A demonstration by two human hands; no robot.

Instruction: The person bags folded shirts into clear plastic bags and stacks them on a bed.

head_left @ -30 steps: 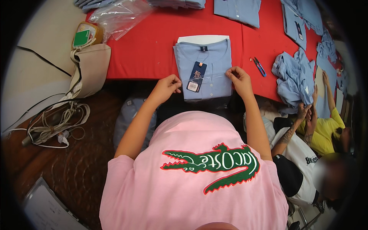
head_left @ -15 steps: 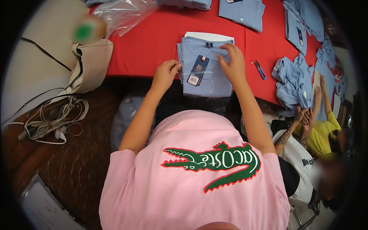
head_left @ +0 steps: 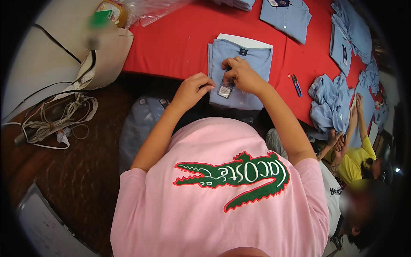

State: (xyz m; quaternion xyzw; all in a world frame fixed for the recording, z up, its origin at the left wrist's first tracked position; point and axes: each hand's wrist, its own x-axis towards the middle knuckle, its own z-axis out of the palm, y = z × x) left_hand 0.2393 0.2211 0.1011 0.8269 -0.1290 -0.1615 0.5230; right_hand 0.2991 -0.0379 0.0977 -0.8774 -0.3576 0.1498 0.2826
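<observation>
A folded light blue shirt [head_left: 257,60] lies in front of me at the red table's edge, with a white sheet [head_left: 248,41] showing past its collar. On its front rests a dark blue hang tag [head_left: 225,89] with a white label. My right hand [head_left: 245,76] is over the shirt, thumb and fingers closed at the tag's upper end and partly covering it. Beside the shirt's left edge, my left hand [head_left: 193,90] has its thumb and fingertips pressed together; whatever is between them is too small to make out. Glossy clear plastic shows below the shirt's lower edge.
Small thread snips [head_left: 296,85] lie on the red cloth [head_left: 180,47] to the right. Another folded shirt [head_left: 287,21] sits farther back; a crumpled one [head_left: 327,100] is near co-workers' hands [head_left: 336,141]. Clear plastic [head_left: 150,10], a jar [head_left: 113,13] and coiled cables [head_left: 55,120] are left.
My right hand has moved left and down from the collar's right side onto the hang tag, closing its fingers there. My left hand stays pinched near the shirt's left edge. The view has shifted slightly.
</observation>
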